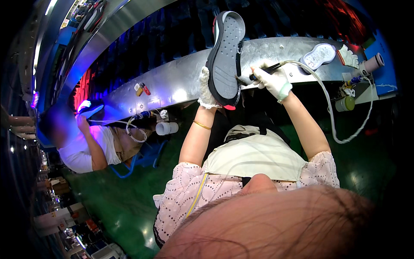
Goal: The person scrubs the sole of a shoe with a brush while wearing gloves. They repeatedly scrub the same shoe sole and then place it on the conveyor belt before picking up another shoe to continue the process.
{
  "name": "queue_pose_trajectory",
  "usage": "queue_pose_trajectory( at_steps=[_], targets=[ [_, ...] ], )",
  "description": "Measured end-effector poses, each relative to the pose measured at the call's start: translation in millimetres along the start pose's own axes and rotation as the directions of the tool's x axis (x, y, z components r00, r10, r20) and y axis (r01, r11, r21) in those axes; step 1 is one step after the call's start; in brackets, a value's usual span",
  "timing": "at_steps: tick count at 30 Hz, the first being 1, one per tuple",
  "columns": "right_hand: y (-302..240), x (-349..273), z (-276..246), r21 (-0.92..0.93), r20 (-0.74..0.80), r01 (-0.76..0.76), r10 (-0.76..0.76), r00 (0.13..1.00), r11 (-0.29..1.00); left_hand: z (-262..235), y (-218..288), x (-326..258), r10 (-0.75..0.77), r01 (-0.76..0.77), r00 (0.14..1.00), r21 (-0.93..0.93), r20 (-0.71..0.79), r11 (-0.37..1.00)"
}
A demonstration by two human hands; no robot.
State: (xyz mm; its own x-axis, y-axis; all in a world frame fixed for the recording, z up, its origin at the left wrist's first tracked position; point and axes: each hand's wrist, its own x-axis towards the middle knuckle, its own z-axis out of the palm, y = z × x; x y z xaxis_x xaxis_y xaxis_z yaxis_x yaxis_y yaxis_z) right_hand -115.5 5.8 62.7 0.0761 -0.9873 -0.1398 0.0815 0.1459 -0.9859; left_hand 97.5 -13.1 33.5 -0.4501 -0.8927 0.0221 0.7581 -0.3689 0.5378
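Note:
A grey and black shoe sole [226, 60] with red and white patches on its edge stands nearly upright above the metal ledge. My left hand [206, 91], in a white knit glove, is closed around its lower left side. Against the sole's lower right edge rests the tip of a brush [246, 80] with a dark handle. My right hand [276, 83], also in a white glove, grips that handle. From the handle a clear hose [322, 86] loops down to the right. My left palm is hidden behind the sole.
The curved metal ledge [172, 82] runs in front of a dark conveyor. On its right lie a white sole-shaped piece [318, 56] and a glove [348, 57], near a white cup [372, 64] and a jar [345, 104]. A seated co-worker [86, 146] handles a lit piece at left.

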Motion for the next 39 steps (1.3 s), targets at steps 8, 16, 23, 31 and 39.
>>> queue_pose_trajectory(
  at_steps=[8, 16, 23, 31, 39],
  targets=[
    [8, -1, 2, 0.089, 0.2, -0.33, 0.307, 0.93, 0.94, -4, 0, -1, 0.027, -0.024, 0.998, 0.062, -0.053, 0.998],
    [1, 43, -14, 0.683, -0.003, 0.021, -0.026, 1.0, 0.731, 15, -4, -11, -0.024, 0.025, 0.999, -0.015, 0.033, 1.0],
    [5, 39, 6, 0.257, -0.043, 0.145, -0.138, 0.989, 0.956, 10, -3, -14, -0.044, 0.046, 0.996, -0.02, 0.084, 0.999],
    [-32, 33, -14, 0.039, -0.061, 0.277, -0.275, 0.96, 0.96, -7, 8, -15, -0.021, 0.018, 1.0, 0.164, 0.015, 0.986],
    [-52, 15, -6, -0.249, 0.161, -0.073, 0.116, 0.98, 0.966, -7, 9, -14, -0.027, 0.026, 1.0, 0.321, 0.0, 0.947]
  ],
)
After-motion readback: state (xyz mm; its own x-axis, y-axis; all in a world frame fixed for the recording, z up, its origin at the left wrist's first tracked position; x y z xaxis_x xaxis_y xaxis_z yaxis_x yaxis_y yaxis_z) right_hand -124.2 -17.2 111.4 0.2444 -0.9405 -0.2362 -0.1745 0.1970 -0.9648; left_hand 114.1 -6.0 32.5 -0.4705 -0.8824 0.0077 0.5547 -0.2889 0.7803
